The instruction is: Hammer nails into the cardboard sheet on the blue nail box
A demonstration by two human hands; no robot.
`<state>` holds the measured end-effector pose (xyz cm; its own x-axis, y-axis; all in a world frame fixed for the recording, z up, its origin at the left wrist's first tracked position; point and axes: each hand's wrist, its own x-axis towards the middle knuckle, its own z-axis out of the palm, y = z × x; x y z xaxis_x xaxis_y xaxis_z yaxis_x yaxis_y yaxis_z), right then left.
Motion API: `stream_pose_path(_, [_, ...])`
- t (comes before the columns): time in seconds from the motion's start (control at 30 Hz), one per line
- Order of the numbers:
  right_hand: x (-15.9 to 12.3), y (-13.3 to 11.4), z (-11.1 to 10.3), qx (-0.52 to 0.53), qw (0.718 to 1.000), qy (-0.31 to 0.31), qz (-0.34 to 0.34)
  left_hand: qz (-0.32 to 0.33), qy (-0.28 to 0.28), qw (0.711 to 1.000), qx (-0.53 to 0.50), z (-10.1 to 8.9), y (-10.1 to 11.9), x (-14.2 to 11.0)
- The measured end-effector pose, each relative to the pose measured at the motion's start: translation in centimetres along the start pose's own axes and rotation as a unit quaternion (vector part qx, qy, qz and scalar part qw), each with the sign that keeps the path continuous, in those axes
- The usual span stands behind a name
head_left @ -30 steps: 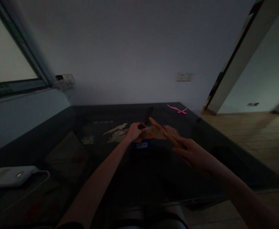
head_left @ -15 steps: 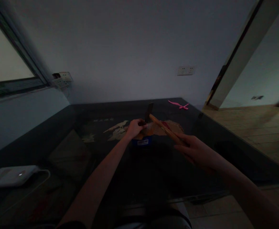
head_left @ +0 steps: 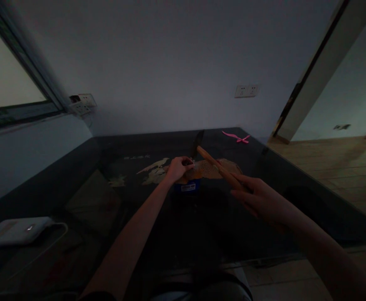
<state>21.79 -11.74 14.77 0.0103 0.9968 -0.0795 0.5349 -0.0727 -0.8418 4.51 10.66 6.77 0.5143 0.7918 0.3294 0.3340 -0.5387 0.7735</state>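
Hammer aslant above and to the right of a blue box, its dark head beyond the box, seen from the worker's side. The wooden handle, its long axis, runs diagonally from the near right of the box toward the far left, head end away from the worker; the head lies crosswise, its lower end just beside the left fingertips.

The right hand, to the right of the box, wraps closely around the handle. The left hand, over the box's left end, curls thumb and forefinger inward at a brown sheet lying across the box; whether they pinch anything cannot be told in the dimness. Good control here would likely call for a firm wrist, a square-on head, short strokes and fingertips clear of its path.

Well beyond the box to the right, a pink ribbon lies on the dark table; a white device sits far to the box's left.
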Motion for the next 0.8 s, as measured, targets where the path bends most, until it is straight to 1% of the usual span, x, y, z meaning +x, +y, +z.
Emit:
stream_pose_path(0.07, [-0.03,0.04,-0.04,-0.006,1.0,0.005,-0.003,-0.002,-0.001,1.0,-0.004,-0.03,0.15,-0.04])
stream_pose_path(0.23, [-0.13,0.26,-0.14,-0.005,1.0,-0.016,-0.006,-0.015,0.007,1.0,-0.011,0.0,0.24,-0.01])
stream_pose_path(0.4, [-0.48,0.16,0.0,0.023,1.0,0.007,0.005,-0.013,0.006,1.0,-0.019,0.15,0.19,0.01])
stream_pose_path(0.57, [-0.09,0.3,0.05,-0.001,1.0,-0.021,-0.009,-0.009,0.002,1.0,-0.002,-0.01,0.16,-0.08])
stream_pose_path(0.7, [-0.26,0.12,-0.29,-0.001,1.0,-0.001,-0.006,-0.013,0.002,1.0,-0.015,-0.03,0.4,-0.07])
stream_pose_path(0.8, [-0.41,0.24,-0.23,0.01,1.0,0.005,-0.005,-0.008,0.001,1.0,-0.003,-0.05,0.58,-0.09])
